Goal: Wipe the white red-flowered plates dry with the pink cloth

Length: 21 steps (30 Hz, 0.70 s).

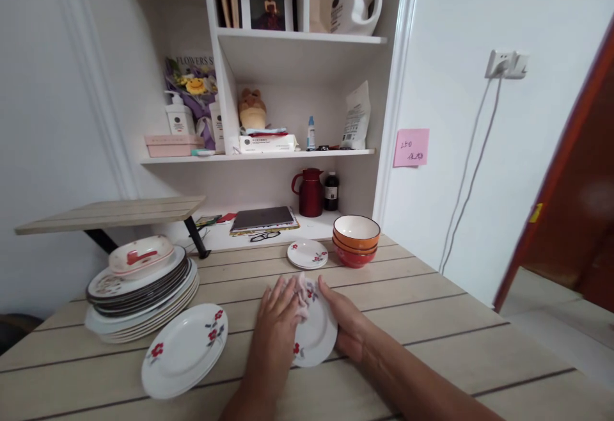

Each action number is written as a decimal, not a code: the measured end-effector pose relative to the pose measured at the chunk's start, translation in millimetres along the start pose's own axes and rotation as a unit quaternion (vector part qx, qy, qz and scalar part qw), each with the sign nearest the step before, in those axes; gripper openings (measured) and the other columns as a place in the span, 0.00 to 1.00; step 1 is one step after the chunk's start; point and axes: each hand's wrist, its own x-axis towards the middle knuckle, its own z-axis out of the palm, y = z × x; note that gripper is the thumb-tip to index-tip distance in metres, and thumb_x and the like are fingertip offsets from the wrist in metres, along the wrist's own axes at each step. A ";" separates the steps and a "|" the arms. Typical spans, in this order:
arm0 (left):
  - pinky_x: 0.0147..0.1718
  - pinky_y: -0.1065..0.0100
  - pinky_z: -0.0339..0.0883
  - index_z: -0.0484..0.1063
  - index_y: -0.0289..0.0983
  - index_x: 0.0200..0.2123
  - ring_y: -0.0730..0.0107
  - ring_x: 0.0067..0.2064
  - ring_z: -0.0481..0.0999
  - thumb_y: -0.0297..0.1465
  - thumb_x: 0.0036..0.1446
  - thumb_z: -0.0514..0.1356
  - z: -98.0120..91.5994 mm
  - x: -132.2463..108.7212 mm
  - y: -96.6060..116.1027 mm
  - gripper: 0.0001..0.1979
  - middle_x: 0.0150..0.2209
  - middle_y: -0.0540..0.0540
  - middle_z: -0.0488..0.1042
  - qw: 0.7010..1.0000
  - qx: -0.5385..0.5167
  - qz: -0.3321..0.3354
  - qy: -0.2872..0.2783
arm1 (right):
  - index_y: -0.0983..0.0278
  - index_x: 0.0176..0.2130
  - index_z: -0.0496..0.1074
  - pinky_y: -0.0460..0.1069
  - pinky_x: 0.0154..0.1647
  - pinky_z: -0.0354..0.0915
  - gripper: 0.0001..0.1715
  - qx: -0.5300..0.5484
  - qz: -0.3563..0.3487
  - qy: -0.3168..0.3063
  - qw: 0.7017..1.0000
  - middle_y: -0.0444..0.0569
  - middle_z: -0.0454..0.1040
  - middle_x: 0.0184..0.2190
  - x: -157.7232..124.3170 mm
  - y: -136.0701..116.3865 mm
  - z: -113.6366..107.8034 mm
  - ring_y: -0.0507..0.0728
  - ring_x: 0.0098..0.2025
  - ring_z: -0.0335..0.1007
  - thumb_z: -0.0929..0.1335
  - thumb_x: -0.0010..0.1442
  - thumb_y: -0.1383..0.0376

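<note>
A small white plate with red flowers (316, 334) lies on the wooden table (432, 318) in front of me. My left hand (277, 325) rests on its left side, fingers pressed on a crumpled pale cloth (303, 293) at the plate's top. Gripping the plate's right edge is my right hand (346, 326), thumb along the rim. A larger flowered plate (185, 350) lies to the left of both hands.
A tall stack of plates (144, 296) with a shallow dish on top stands at the left. Small flowered saucers (307, 254) and stacked orange bowls (356, 240) sit further back. Behind are white shelves (297, 152) with a red jug (310, 192) and bottles.
</note>
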 end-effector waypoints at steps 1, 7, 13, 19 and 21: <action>0.59 0.44 0.61 0.71 0.39 0.53 0.55 0.65 0.59 0.18 0.54 0.55 0.4 1.4 2.5 0.24 0.60 0.42 0.67 1.000 -0.016 0.017 -0.008 | 0.71 0.47 0.72 0.56 0.51 0.65 0.28 -0.001 -0.005 0.006 1.000 0.58 0.80 0.37 0.8 0.1 -0.5 0.60 0.38 0.77 0.64 0.63 0.50; 0.61 0.48 0.59 0.73 0.42 0.51 0.61 0.65 0.60 0.18 0.53 0.55 -5.4 3.6 26.0 0.24 0.61 0.46 0.67 0.989 -0.093 0.077 -0.091 | 0.73 0.44 0.72 0.53 0.51 0.65 0.35 0.031 0.048 -0.007 0.998 0.60 0.79 0.36 5.9 -7.8 -8.1 0.60 0.41 0.77 0.59 0.64 0.44; 0.60 0.47 0.61 0.73 0.43 0.51 0.58 0.62 0.65 0.19 0.55 0.53 -5.5 -5.3 17.7 0.24 0.59 0.48 0.70 0.998 -0.026 -0.006 -0.065 | 0.73 0.47 0.71 0.57 0.53 0.64 0.34 0.063 0.038 -0.010 0.997 0.60 0.79 0.39 5.5 -12.5 -10.1 0.61 0.43 0.76 0.58 0.64 0.45; 0.58 0.45 0.62 0.74 0.40 0.51 0.55 0.62 0.64 0.19 0.57 0.52 -2.4 -7.0 -0.4 0.22 0.60 0.44 0.68 0.997 0.017 -0.069 -0.020 | 0.73 0.53 0.69 0.57 0.55 0.63 0.33 0.018 0.014 -0.007 1.000 0.62 0.78 0.45 -0.9 -7.9 -3.1 0.61 0.46 0.76 0.61 0.64 0.48; 0.59 0.45 0.62 0.72 0.40 0.52 0.56 0.64 0.62 0.19 0.56 0.52 -0.2 -4.7 -3.2 0.23 0.60 0.44 0.67 0.998 0.001 -0.066 -0.009 | 0.72 0.53 0.70 0.57 0.55 0.63 0.31 0.007 0.013 -0.010 1.000 0.61 0.79 0.44 -1.8 -4.8 -1.2 0.61 0.45 0.76 0.62 0.64 0.49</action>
